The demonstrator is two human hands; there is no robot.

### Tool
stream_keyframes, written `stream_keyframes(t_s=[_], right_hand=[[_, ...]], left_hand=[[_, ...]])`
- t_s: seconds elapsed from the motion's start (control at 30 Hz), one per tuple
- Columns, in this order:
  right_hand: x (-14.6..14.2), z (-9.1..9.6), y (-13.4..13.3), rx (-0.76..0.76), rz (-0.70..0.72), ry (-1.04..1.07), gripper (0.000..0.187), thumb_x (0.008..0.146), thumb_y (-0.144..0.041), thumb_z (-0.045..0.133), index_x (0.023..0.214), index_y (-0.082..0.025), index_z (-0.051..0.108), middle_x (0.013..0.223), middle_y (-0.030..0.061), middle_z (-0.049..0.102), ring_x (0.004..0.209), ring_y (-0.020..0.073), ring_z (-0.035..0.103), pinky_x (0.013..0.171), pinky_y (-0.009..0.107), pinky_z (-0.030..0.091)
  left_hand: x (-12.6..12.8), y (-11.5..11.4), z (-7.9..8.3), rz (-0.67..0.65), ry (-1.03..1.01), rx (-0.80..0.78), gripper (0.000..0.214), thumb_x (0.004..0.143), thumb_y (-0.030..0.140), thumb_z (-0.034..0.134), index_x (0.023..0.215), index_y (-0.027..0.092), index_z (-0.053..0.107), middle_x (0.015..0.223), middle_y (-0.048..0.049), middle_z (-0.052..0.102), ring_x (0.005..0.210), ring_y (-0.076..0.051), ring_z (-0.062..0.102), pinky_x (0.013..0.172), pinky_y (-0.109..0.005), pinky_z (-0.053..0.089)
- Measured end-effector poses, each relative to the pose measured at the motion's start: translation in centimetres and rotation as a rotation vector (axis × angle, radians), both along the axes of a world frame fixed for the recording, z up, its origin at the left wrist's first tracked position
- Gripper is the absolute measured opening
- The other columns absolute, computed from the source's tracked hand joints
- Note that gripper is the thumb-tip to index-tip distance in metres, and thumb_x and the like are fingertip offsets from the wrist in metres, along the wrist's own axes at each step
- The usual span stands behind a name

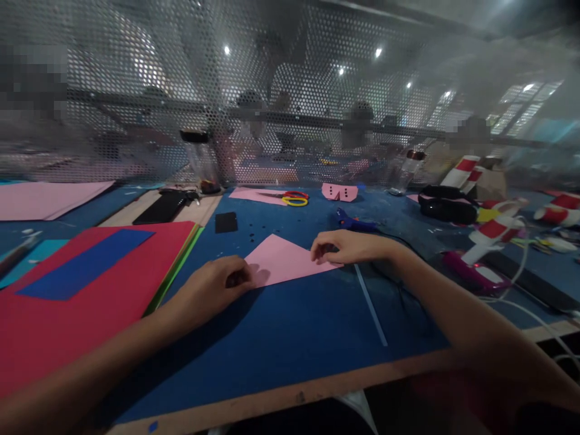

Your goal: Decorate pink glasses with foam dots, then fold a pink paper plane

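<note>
A pink sheet of paper [285,263] lies on the blue tabletop, roughly a triangle with its peak pointing away from me. My left hand [222,281] has its fingers curled closed on the paper's left corner. At the right corner, my right hand [348,246] is closed too, fingertips bent down onto the paper. Just beyond the sheet are a small black paper square [226,222] and tiny black dots. A blue glue gun [356,222] rests behind my right hand, and a thin translucent stick [370,305] lies in front of it.
Red sheets [104,272] with a blue strip [90,263] on top cover the left side. Scissors [294,199] and a pink cutout with black dots [339,192] lie farther back, before a perforated screen [281,72]. Cables and a magenta device [475,272] are at right.
</note>
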State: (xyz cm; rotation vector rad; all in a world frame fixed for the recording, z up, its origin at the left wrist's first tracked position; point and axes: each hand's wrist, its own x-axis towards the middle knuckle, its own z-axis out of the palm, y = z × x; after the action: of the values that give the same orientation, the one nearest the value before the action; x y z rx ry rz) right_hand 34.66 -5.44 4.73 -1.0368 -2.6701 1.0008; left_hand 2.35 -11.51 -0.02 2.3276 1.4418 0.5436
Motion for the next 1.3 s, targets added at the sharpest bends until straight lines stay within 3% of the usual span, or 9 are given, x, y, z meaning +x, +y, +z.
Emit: stream_keyframes(t_s=[0.07,0.2,0.37,0.6,0.83,1.3], right_hand=[[-1.5,-0.8,-0.7,0.121,-0.01,0.097,0.028,0.083,-0.008,0.057,0.106,-0.018,0.07,0.107,0.0055,0.071,0.095,0.017,0.064,0.083,0.026,0.048],[-3.7,-2.3,-1.6,0.253,0.107,0.129,0.02,0.085,-0.011,0.059,0.1,-0.019,0.07,0.103,0.0052,0.069,0.092,0.0173,0.062,0.084,0.029,0.047],[-4.1,-2.7,-1.6,0.275,0.118,0.094,0.017,0.087,-0.012,0.06,0.099,-0.019,0.07,0.101,0.0057,0.067,0.092,0.018,0.061,0.083,0.031,0.046],[-4.1,-3.4,-1.1,0.252,0.098,0.11,0.016,0.086,-0.014,0.061,0.098,-0.02,0.068,0.102,0.0046,0.067,0.091,0.018,0.06,0.08,0.029,0.046],[-4.3,-3.3,-1.2,0.236,0.098,0.109,0.016,0.085,-0.014,0.061,0.098,-0.019,0.068,0.101,0.0047,0.067,0.09,0.0179,0.06,0.079,0.029,0.046],[-4.4,-3.1,-1.4,0.2,0.07,0.095,0.019,0.082,-0.009,0.058,0.096,-0.018,0.067,0.1,0.0054,0.068,0.087,0.0172,0.059,0.077,0.029,0.046]], left_hand=[[0.0,0.0,-0.1,-0.058,-0.005,0.059,0.024,0.091,0.04,0.059,0.083,0.02,0.068,0.083,-0.0029,0.068,0.073,-0.018,0.061,0.065,-0.028,0.044],[0.0,-0.3,-0.2,-0.238,0.004,0.179,0.025,0.1,0.031,0.049,0.104,0.025,0.073,0.099,-0.0044,0.068,0.09,-0.019,0.064,0.078,-0.029,0.048],[0.0,-0.3,-0.1,-0.369,0.043,0.289,0.033,0.103,0.022,0.041,0.114,0.027,0.072,0.103,-0.0053,0.068,0.094,-0.018,0.064,0.081,-0.03,0.049],[-0.6,0.0,-1.2,-0.404,0.188,0.337,0.042,0.102,0.014,0.039,0.13,0.033,0.064,0.107,-0.0067,0.061,0.095,-0.02,0.06,0.083,-0.034,0.049],[-0.2,-0.1,-1.2,-0.406,0.29,0.363,0.049,0.098,0.01,0.041,0.137,0.035,0.057,0.107,-0.0073,0.059,0.091,-0.022,0.057,0.084,-0.037,0.048],[-1.1,0.1,-0.4,-0.44,0.15,0.283,0.033,0.101,0.016,0.041,0.116,0.026,0.068,0.108,-0.007,0.065,0.096,-0.02,0.063,0.083,-0.033,0.051]])
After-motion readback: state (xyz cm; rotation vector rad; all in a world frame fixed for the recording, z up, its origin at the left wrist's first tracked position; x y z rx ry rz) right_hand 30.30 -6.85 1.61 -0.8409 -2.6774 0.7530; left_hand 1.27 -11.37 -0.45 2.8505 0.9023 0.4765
